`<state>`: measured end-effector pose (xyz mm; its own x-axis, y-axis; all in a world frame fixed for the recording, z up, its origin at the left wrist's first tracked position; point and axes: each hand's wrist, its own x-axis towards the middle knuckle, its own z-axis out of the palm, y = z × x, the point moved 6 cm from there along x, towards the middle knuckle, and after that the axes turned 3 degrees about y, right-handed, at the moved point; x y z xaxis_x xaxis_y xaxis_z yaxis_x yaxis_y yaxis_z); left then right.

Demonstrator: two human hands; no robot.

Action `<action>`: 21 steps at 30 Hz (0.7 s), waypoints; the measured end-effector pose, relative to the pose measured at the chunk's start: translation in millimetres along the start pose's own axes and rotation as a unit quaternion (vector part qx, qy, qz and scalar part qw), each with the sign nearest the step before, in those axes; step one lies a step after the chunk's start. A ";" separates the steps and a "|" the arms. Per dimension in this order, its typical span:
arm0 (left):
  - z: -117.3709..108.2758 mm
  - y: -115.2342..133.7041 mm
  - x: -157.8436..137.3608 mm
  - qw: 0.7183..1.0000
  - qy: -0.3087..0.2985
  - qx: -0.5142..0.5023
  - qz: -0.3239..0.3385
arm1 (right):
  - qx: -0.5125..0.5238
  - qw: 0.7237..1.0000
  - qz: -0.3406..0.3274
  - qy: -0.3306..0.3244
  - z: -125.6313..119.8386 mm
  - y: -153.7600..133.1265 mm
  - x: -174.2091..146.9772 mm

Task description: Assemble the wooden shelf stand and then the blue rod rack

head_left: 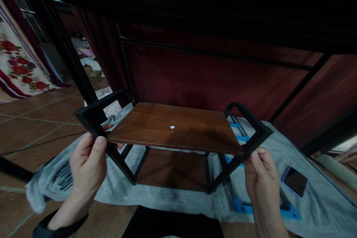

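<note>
In front of me stands a small two-tier shelf [178, 113] with a black metal frame and brown wood-grain boards. Its upper board lies between two looped side frames, and a small white spot shows near the middle of it. My left hand [90, 156] is closed around the left front post, thumb at the corner of the upper board. On the opposite side my right hand [262, 171] pinches the right front post just below that board. Some fingertips of both hands are hidden behind the frame. The lower board [171, 169] sits close to the cloth.
A grey cloth [181, 197] covers the surface under the shelf. At right lie a phone [295, 181] and a frame with blue end pieces [266, 210]. Dark red curtains [178, 78] hang behind black bars. Tiled floor [41, 119] and a flowered cloth [23, 63] are at left.
</note>
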<state>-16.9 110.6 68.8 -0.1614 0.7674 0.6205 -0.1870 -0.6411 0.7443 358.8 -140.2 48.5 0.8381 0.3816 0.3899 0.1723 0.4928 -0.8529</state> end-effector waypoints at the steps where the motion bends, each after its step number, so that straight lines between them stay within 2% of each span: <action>1: 0.7 0.1 0.3 1.000 0.001 -0.020 -0.007 | -0.030 0.999 -0.020 -0.002 -1.8 -1.8 0.8; 6: 6.1 3.8 -1.3 0.997 0.029 -0.067 -0.011 | -0.192 0.970 -0.142 -0.042 2.0 -18.2 2.5; 10: 10.5 4.7 -2.2 0.995 0.051 -0.082 -0.013 | -0.224 0.952 -0.199 -0.065 9.4 -24.8 2.3; 16: 13.7 6.8 0.9 0.993 0.068 -0.093 0.009 | -0.234 0.936 -0.251 -0.079 13.0 -23.7 3.6; 21: 13.8 4.1 2.5 0.991 0.057 -0.119 -0.013 | -0.233 0.941 -0.240 -0.052 9.2 -23.2 5.6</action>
<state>-4.7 110.0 76.8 -0.2599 0.7872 0.5593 -0.4141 -0.6141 0.6718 354.7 -142.3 73.6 0.5546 0.2887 0.7804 0.7465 0.2418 -0.6199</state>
